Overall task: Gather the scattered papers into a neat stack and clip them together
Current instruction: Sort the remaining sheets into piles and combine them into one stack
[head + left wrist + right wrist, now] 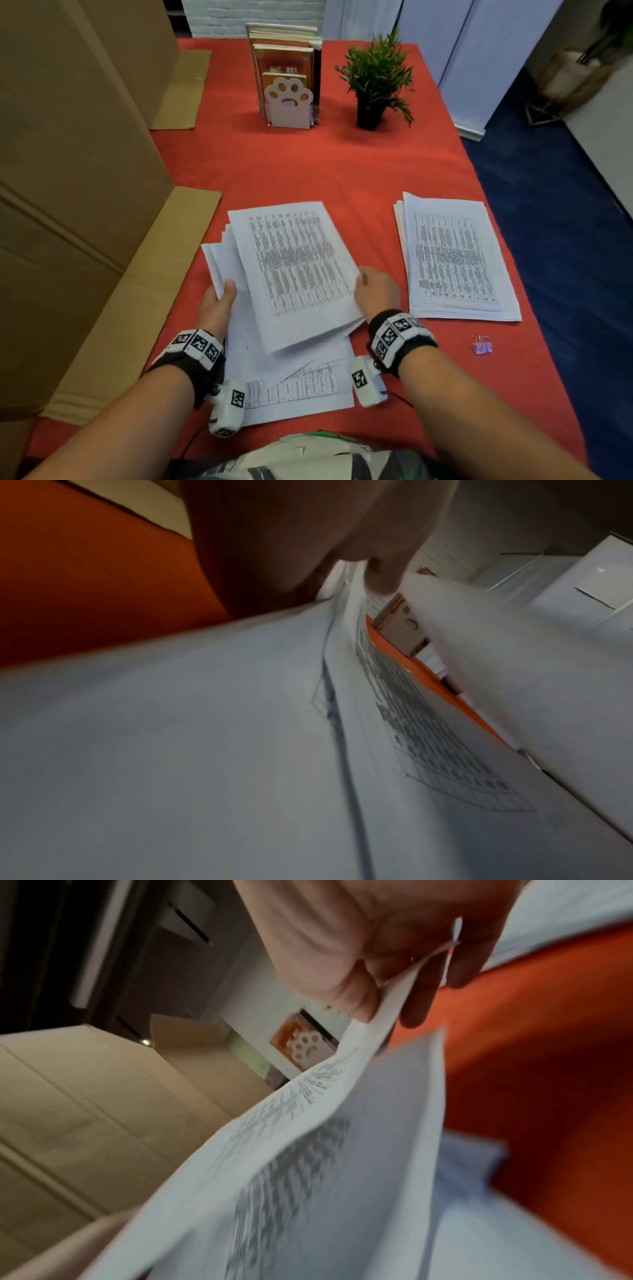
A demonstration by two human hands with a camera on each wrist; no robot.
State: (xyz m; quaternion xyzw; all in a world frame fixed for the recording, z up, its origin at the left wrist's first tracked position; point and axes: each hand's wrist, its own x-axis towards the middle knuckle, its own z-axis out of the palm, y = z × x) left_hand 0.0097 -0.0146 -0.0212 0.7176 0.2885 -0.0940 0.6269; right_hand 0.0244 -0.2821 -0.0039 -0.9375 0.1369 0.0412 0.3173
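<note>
A loose, fanned bundle of printed papers (pixel 294 270) is held slightly above the red table between both hands. My left hand (pixel 221 301) grips its left edge, thumb on top. My right hand (pixel 371 289) pinches the right edge (pixel 387 1012) between thumb and fingers. More sheets (pixel 298 387) lie flat under the bundle near the table's front edge. A second pile of printed papers (pixel 452 260) lies on the right. A small purple binder clip (pixel 482 346) rests in front of that pile. In the left wrist view the papers (pixel 205 750) fill the frame below my thumb (pixel 383 572).
Large cardboard boxes (pixel 68 171) stand along the left side, one flap (pixel 144 291) lying on the table. A paw-shaped bookend with books (pixel 289 99) and a potted plant (pixel 375 78) stand at the back. The red table (pixel 308 164) ends at the right above blue floor.
</note>
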